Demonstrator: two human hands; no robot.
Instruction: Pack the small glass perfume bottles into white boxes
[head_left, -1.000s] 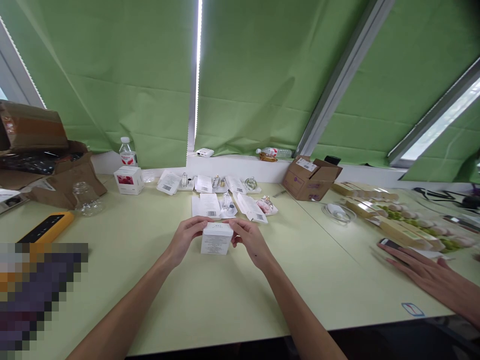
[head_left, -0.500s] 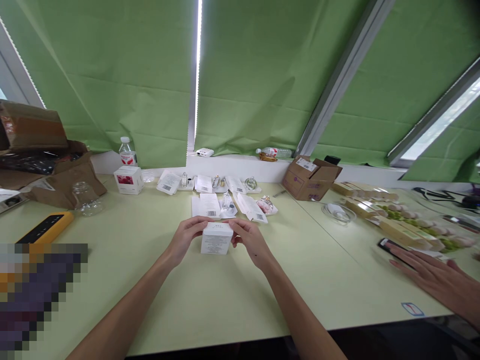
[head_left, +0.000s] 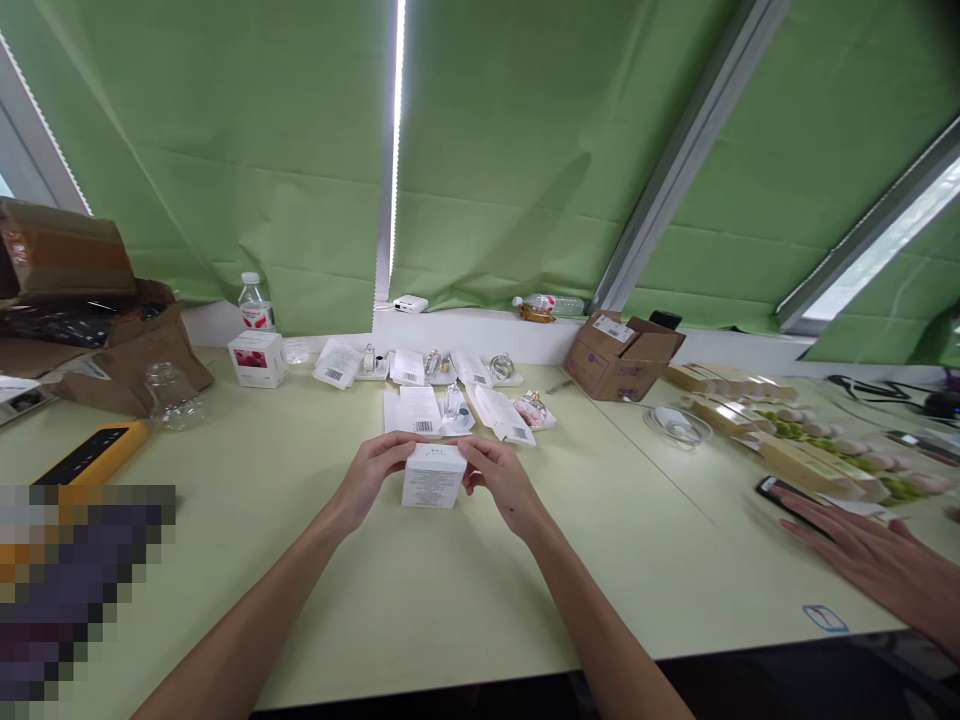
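Note:
A small white carton (head_left: 433,480) with fine print on its front stands upright on the pale green table, between my hands. My left hand (head_left: 373,477) grips its left side near the top, thumb and fingers closed at the edge. On the opposite side my right hand (head_left: 501,480) holds the upper right corner, fingertips partly hidden behind it. Just beyond lie opened white boxes, one with a barcode (head_left: 420,408), beside a clear glass perfume bottle (head_left: 452,402). To their right sits a round bottle with a pink base (head_left: 531,408).
A white box with a red picture (head_left: 257,360) stands back left by a water bottle (head_left: 256,303). A cardboard box (head_left: 621,357) is back right. At the right, another person's hand (head_left: 870,550) rests over a phone (head_left: 780,492). An orange-and-black device (head_left: 91,455) lies left.

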